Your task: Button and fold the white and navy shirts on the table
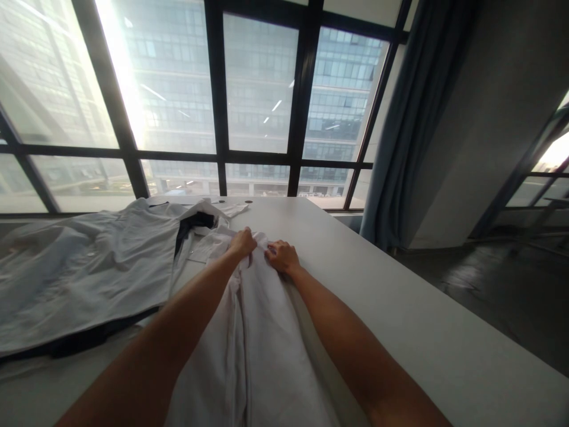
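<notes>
A long white garment [271, 332] stretches over the table from its near side toward the window, with a seam or open edge running lengthwise down its middle. At its far end my left hand [243, 243] is closed on the gathered cloth. My right hand [282, 256], just to the right, has its fingers curled onto the same end of the garment. A small gap with bunched cloth lies between the two hands. Whether the garment is a coat or trousers, I cannot tell. Part of its left side is hidden behind my left forearm.
Left of my arms, another white garment with dark trim [102, 261] is spread in loose folds. The white table [377, 296] ends in a slanting right edge. Beyond it are large windows [260, 89], a blue-grey curtain [400, 148] and a dark floor [489, 290].
</notes>
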`<state>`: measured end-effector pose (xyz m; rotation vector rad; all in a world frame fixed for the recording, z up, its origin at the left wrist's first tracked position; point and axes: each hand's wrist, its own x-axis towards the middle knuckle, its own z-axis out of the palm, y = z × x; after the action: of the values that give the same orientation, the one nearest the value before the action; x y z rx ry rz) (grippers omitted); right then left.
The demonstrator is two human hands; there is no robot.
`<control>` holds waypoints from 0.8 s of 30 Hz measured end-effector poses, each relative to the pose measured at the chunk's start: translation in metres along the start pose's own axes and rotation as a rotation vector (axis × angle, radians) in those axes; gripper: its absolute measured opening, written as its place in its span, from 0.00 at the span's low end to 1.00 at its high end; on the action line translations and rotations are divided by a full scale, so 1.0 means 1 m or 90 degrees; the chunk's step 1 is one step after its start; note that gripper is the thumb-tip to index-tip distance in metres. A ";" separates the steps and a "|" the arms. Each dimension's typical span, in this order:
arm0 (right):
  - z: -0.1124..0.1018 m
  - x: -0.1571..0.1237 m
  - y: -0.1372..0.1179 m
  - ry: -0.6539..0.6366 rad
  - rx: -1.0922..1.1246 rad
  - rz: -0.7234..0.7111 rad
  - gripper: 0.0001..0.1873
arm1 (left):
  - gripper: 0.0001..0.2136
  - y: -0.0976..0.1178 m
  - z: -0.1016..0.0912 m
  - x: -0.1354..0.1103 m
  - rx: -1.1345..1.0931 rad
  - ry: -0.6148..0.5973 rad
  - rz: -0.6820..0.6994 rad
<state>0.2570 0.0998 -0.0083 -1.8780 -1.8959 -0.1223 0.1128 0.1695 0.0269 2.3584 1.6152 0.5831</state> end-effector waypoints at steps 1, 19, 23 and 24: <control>-0.001 0.000 0.000 0.008 0.004 -0.004 0.19 | 0.16 0.003 0.001 -0.001 0.043 0.034 0.039; -0.024 -0.009 -0.020 0.028 0.040 -0.117 0.14 | 0.17 0.000 -0.035 -0.043 0.249 -0.159 0.326; -0.043 -0.021 -0.050 -0.067 0.038 -0.126 0.12 | 0.26 -0.036 -0.061 -0.105 0.221 -0.254 0.266; -0.046 -0.028 -0.058 -0.099 0.034 -0.133 0.13 | 0.28 -0.046 -0.063 -0.120 0.212 -0.266 0.248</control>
<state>0.2119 0.0528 0.0366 -1.6937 -2.1750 0.0089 0.0085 0.0728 0.0414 2.8161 1.1457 -0.1380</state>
